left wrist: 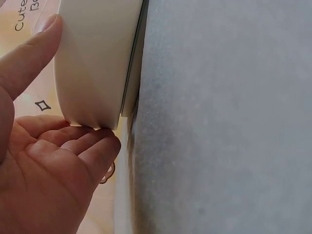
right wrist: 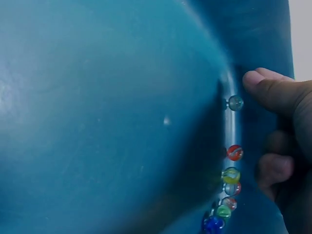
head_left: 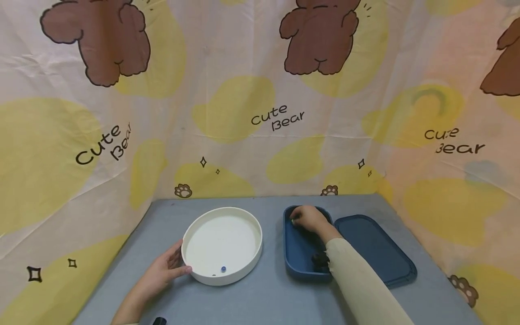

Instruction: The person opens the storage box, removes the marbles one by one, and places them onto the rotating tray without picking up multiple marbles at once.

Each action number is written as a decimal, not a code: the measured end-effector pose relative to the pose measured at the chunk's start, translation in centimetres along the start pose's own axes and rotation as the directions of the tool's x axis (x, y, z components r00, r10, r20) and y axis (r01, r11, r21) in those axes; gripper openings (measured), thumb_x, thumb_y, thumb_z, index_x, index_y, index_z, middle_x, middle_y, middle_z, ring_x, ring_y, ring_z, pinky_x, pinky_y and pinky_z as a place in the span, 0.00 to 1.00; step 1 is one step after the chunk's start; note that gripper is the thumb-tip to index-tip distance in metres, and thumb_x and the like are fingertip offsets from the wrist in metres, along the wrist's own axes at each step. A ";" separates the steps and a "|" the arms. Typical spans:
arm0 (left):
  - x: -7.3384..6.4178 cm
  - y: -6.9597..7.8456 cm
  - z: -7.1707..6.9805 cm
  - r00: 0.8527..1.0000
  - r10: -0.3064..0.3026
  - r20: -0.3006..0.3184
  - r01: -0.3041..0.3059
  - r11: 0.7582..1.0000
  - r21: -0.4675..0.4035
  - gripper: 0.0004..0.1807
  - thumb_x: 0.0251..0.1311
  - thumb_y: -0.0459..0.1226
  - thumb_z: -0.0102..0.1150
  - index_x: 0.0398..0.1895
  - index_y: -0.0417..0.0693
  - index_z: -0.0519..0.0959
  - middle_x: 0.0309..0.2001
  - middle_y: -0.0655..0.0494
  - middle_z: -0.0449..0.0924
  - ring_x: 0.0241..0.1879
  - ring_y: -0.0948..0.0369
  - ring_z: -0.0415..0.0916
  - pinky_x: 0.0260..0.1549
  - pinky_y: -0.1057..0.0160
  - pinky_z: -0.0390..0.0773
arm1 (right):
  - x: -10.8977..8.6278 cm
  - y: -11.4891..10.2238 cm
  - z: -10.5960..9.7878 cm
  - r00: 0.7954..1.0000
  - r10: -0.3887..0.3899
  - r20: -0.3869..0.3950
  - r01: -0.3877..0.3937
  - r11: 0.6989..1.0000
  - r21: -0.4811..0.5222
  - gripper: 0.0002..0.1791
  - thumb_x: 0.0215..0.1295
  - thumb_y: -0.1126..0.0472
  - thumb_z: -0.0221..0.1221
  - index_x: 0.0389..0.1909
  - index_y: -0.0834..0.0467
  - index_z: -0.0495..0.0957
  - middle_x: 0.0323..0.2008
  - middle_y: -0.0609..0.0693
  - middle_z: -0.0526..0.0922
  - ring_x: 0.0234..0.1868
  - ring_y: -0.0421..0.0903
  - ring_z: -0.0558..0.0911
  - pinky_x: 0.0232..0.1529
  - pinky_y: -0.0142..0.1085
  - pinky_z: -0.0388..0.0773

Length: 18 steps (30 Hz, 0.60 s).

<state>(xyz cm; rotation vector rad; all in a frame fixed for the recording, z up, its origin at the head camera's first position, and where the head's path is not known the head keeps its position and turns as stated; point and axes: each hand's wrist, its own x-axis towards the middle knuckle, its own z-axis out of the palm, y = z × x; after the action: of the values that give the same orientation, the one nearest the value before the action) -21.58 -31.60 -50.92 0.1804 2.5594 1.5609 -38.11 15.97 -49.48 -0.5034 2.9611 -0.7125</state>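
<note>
A white round tray [head_left: 221,246] stands on the left half of the table, with a blue marble [head_left: 223,269] inside near its front wall and a second, partly hidden speck beside it. My left hand [head_left: 164,267] rests on the tray's left side; in the left wrist view its thumb touches the rim and its fingertips the outer wall. Inside a blue rectangular container [head_left: 287,253], my right hand [head_left: 309,219] reaches to the far left part. A clear marble [right wrist: 235,103] lies close to the right thumb. Whether those fingers pinch anything is hidden.
More marbles, including a red one [right wrist: 234,152], a yellow one [right wrist: 231,175] and a dark blue one [right wrist: 213,224], line the container's edge. A matching blue lid [head_left: 378,248] lies flat to the right. Behind the grey table [head_left: 252,302] hangs a printed curtain [head_left: 227,153].
</note>
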 end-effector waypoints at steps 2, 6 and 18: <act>0.0 0.1 0.1 1.000 0.006 -0.002 -0.006 1.000 0.004 0.58 0.58 0.40 0.75 0.81 0.32 0.46 0.79 0.31 0.48 0.78 0.38 0.49 0.74 0.43 0.55 | 0.0 -0.1 -0.3 1.000 -0.026 -0.009 0.026 0.999 0.031 0.08 0.65 0.62 0.69 0.44 0.51 0.88 0.46 0.48 0.88 0.47 0.47 0.84 0.49 0.45 0.83; -0.1 0.0 0.2 1.000 0.008 -0.004 -0.008 1.000 0.007 0.57 0.58 0.40 0.75 0.81 0.32 0.46 0.79 0.31 0.48 0.78 0.38 0.50 0.73 0.43 0.56 | -0.2 -0.3 -0.6 0.999 -0.039 -0.024 0.041 0.995 0.096 0.08 0.66 0.64 0.68 0.44 0.53 0.88 0.43 0.48 0.88 0.38 0.43 0.80 0.40 0.40 0.81; -0.2 -0.1 0.0 1.000 -0.019 -0.003 0.019 1.000 0.019 0.58 0.58 0.42 0.75 0.81 0.33 0.46 0.79 0.31 0.48 0.78 0.38 0.50 0.73 0.43 0.57 | -0.6 -2.1 -1.5 0.997 -0.070 -0.022 0.073 0.969 0.235 0.10 0.69 0.61 0.66 0.49 0.53 0.87 0.27 0.47 0.80 0.30 0.41 0.78 0.31 0.34 0.75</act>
<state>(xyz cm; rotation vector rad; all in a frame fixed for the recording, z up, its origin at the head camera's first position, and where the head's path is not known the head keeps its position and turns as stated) -21.43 -31.67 -50.95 0.1563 2.5711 1.5319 -37.11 15.03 -47.22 -0.5897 2.8286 -1.0620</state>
